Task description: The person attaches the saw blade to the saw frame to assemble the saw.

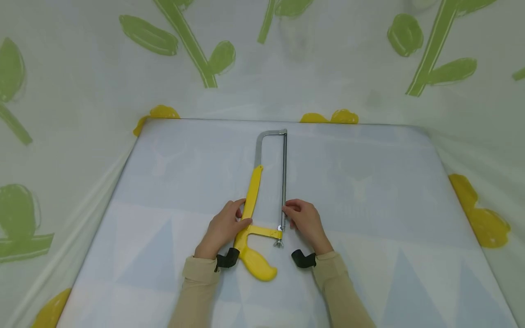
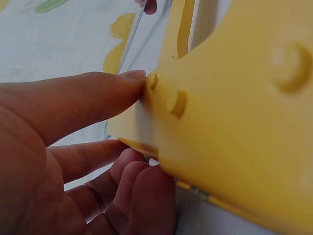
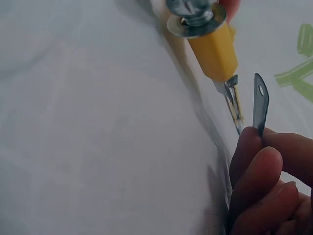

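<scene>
A hacksaw with a yellow frame and handle [image 1: 255, 264] lies on the table, its grey metal bow [image 1: 259, 148] towards the far edge. My left hand [image 1: 223, 228] holds the yellow frame [image 2: 234, 117] just above the handle, thumb on its near face and fingers around the other side. With thumb and fingers, my right hand [image 1: 306, 222] pinches the saw blade [image 1: 285, 173] near its lower end. In the right wrist view, the blade end [image 3: 260, 105] with its hole stands apart from the yellow blade holder [image 3: 213, 54]. A wing nut [image 1: 278, 244] sits below that holder.
A pale cloth with blue triangles covers the table [image 1: 369, 191]. Behind and beside it hangs white fabric [image 1: 328, 68] printed with green leaves and yellow shapes. Black wrist mounts [image 1: 304, 258] sit at both sleeves.
</scene>
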Available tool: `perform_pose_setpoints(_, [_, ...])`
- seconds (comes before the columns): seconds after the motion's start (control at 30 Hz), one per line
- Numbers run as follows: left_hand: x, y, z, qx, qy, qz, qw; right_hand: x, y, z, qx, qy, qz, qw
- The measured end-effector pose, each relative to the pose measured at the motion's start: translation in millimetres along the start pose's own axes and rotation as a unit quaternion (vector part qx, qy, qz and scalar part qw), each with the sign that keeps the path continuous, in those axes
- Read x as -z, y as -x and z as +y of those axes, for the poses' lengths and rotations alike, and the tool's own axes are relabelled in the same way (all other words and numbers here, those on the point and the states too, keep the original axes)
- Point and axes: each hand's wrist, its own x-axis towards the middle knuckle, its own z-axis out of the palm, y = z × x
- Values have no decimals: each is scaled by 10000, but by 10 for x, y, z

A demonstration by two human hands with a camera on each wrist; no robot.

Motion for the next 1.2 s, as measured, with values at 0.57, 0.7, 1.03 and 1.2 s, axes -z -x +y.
perform_pose_setpoints(0.57, [49,-46,18,126,71,-168,9998,6,-23,-74,471,918,-39,9947])
perform_pose_setpoints(0.7, [36,-42,13,136,40,-201,9997,12,-1,-70,386,895,-105,9952])
perform_pose_setpoints(1.03, [37,-47,-8,91,47,-151,9998,9,6,-127,436,1145,-48,9925])
perform_pose_setpoints(1.2, [17,-39,-15,102,71,-174,9998,-5,19,-122,328,1166,26,9926])
